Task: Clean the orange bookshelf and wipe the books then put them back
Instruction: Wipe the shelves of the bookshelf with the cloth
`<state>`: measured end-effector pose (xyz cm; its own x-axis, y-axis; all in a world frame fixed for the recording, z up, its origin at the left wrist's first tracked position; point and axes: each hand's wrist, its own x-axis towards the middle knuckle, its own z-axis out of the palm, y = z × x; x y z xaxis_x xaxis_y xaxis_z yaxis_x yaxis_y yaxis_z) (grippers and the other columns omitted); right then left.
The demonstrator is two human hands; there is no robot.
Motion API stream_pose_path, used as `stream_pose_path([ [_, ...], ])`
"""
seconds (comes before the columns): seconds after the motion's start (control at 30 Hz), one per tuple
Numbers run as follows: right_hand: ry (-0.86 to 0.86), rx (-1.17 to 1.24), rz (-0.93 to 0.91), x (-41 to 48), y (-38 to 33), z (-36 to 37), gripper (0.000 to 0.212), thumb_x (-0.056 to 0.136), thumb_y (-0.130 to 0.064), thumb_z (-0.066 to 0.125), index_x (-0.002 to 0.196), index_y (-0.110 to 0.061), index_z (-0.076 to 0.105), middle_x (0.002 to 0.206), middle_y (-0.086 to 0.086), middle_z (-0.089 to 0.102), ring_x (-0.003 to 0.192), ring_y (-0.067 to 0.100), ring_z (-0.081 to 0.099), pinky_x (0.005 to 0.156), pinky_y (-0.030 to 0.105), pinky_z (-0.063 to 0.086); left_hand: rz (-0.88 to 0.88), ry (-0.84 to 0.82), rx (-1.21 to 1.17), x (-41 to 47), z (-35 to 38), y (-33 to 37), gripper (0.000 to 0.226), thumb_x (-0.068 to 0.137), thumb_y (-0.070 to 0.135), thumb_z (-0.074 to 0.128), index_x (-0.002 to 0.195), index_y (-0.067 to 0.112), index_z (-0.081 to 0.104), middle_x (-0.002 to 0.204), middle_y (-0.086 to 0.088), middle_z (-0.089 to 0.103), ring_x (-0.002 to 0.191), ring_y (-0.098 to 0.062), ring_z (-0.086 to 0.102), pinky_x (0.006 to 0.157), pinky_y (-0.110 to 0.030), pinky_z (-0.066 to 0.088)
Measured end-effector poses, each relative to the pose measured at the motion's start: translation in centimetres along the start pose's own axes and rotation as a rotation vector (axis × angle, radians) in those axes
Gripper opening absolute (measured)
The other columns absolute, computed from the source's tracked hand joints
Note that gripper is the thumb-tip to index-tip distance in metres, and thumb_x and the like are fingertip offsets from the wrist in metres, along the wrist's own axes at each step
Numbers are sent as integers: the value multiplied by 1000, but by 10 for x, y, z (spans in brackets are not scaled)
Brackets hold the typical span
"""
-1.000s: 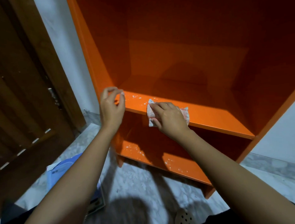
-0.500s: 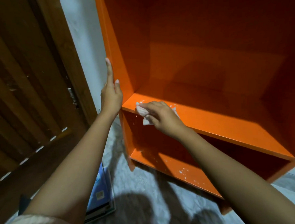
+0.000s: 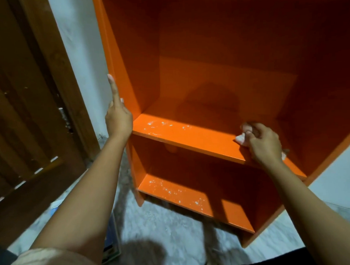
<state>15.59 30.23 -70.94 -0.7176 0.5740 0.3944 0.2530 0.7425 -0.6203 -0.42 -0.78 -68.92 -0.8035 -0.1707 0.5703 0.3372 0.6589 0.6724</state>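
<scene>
A small pale, crumpled cleaning cloth (image 3: 241,139) is bunched under the closed grip of the right hand (image 3: 264,143), fingers curled over it so that it is pressed flat against the middle shelf board (image 3: 200,136) of the glossy orange wooden bookshelf (image 3: 206,50). The cloth sits at about 3 o'clock in the view, near the right end of that board, close to its front edge; a scrap of it shows behind the wrist. It is held in a fist, presumably so that pressure can be kept on the surface during a wiping stroke.

The left hand (image 3: 117,117), at about 9 o'clock, grips nothing: it is laid open and flat against the outer face of the bookshelf's left side panel (image 3: 111,55), fingers pointing up. The unit appears to be steadied this way so that it does not shift under the wiping.

White specks of dust (image 3: 159,125) lie on the left part of the middle board, and more are scattered on the bottom shelf (image 3: 172,189) at 6 o'clock, so the cleaning is judged unfinished. No books stand in the bookshelf; a blue-covered book (image 3: 111,241) lies on the grey marbled floor (image 3: 174,232) at about 7 o'clock, partly hidden by the left forearm. A dark brown wooden door (image 3: 24,98) fills the left of the view.
</scene>
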Motion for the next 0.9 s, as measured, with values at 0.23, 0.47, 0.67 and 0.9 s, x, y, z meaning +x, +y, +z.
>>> stream_pose_path([
  [0.23, -179, 25, -26, 5, -29, 27, 38, 92, -19, 51, 129, -15, 56, 129, 12, 59, 119, 33, 52, 95, 37, 40, 15, -9, 12, 2, -1, -5, 62, 102, 17, 30, 149, 30, -8, 105, -22, 62, 65, -12, 45, 51, -18, 23],
  [0.47, -381, -8, -181, 26, -80, 78, 38, 95, -34, 44, 132, -27, 52, 137, 5, 54, 123, 30, 48, 93, 34, 38, 79, 18, 62, 3, 4, -15, 59, 103, 19, 31, 150, 26, -3, 95, -16, 63, 54, -2, 34, 44, -16, 21],
  [0.67, -646, -189, -255, 60, -114, 128, 44, 97, -40, 37, 139, -26, 42, 146, 10, 40, 129, 32, 39, 107, 41, 27, 130, 60, 61, 4, 6, -24, 56, 102, 21, 34, 149, 25, 4, 81, -12, 62, 56, -10, 37, 50, -20, 20],
  [0.9, -729, 235, -238, 80, -143, 167, 34, 75, -67, 52, 107, -57, 60, 125, -22, 59, 117, 8, 54, 111, 45, 31, 183, 34, 45, 9, 5, -32, 54, 102, 24, 34, 141, 30, -3, 57, 13, 30, 47, -3, 33, 45, -20, 22],
])
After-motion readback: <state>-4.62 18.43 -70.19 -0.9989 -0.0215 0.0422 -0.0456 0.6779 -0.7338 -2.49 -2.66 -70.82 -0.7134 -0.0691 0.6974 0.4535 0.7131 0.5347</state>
